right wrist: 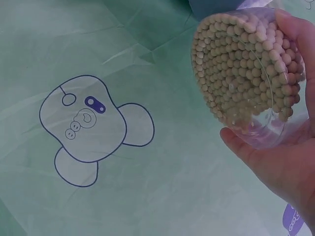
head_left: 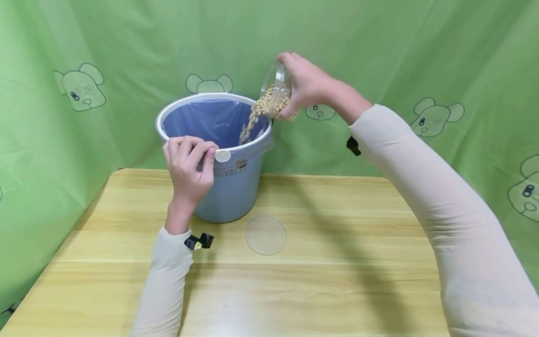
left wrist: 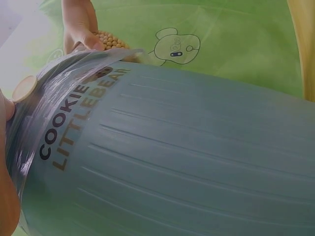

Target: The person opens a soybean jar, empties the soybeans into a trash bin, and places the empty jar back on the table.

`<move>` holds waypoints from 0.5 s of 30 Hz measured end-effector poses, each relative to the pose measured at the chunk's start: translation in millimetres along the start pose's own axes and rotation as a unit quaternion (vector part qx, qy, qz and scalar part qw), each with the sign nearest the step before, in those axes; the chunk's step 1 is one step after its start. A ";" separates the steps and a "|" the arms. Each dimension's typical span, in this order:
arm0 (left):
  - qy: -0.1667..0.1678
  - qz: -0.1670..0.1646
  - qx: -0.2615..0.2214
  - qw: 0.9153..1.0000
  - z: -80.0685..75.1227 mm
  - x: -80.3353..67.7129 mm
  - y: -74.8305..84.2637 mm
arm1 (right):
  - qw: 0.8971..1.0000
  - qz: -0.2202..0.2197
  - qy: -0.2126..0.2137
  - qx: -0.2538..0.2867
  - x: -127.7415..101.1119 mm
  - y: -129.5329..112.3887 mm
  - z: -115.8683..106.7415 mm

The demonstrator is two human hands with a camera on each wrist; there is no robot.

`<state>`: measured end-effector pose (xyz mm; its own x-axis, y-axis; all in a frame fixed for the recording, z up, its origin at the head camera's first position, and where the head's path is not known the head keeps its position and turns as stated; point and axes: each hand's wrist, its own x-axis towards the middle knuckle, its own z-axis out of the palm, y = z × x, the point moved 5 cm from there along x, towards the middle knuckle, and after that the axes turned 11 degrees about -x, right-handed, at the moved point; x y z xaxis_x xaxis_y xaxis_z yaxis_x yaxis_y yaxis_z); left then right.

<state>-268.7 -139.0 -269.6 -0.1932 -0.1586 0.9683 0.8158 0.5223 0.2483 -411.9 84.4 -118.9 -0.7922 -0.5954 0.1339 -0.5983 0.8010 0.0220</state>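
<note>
My right hand [head_left: 309, 84] grips a clear plastic jar [right wrist: 268, 120], tilted over the right rim of a blue trash can. Soybeans [head_left: 269, 100] spill from its mouth in a stream down into the can; many beans [right wrist: 236, 64] are still inside the jar in the right wrist view. The trash can [head_left: 229, 192] stands upright, lined with a translucent plastic bag [head_left: 198, 117] folded over the white rim. With curled fingers and thumb, my left hand [head_left: 189, 164] holds the near-left rim beside an oval white tab [head_left: 222, 156]. The can's bottom inside is hidden.
A clear round lid [head_left: 265, 235] lies flat on the wooden table [head_left: 316, 290], just in front of the can. Green curtains [head_left: 139, 42] with bear drawings hang behind and at both sides. The can stands near the table's back edge.
</note>
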 end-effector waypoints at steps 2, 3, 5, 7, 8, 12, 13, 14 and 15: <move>-0.002 0.001 0.002 1.000 1.0 -0.7 -0.4 | 1.000 -0.002 -0.003 -0.005 0.8 -0.5 0.2; -0.002 0.002 0.003 1.000 1.5 -1.0 -0.5 | 1.000 -0.003 -0.004 -0.008 1.2 -0.9 0.5; -0.003 0.002 0.004 1.000 2.1 -1.6 -0.6 | 1.000 -0.004 -0.006 -0.015 1.9 -1.6 1.1; -0.003 0.002 0.004 1.000 2.5 -1.9 -0.7 | 1.000 -0.005 -0.007 -0.020 2.4 -2.1 1.4; -0.003 0.002 0.003 1.000 2.6 -1.9 -0.6 | 1.000 -0.005 -0.007 -0.022 2.6 -2.3 1.3; -0.002 0.003 0.003 1.000 3.0 -1.7 -0.3 | 0.999 -0.006 -0.012 -0.032 3.8 -3.6 0.1; -0.001 0.004 0.003 1.000 3.1 -1.5 -0.3 | 0.999 -0.006 -0.014 -0.035 4.2 -4.1 -0.4; -0.001 0.004 0.003 1.000 3.1 -1.2 -0.3 | 0.999 -0.007 -0.016 -0.039 4.6 -4.6 -1.0; 0.000 0.004 0.003 1.000 3.1 -0.9 -0.3 | 0.999 -0.007 -0.017 -0.042 5.1 -5.1 -1.5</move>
<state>-270.5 -136.4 -270.5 -0.1867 -0.1541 0.9703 0.8146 0.5278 0.2406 -412.7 77.3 -116.9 -0.7889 -0.6065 0.0989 -0.5975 0.7946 0.1072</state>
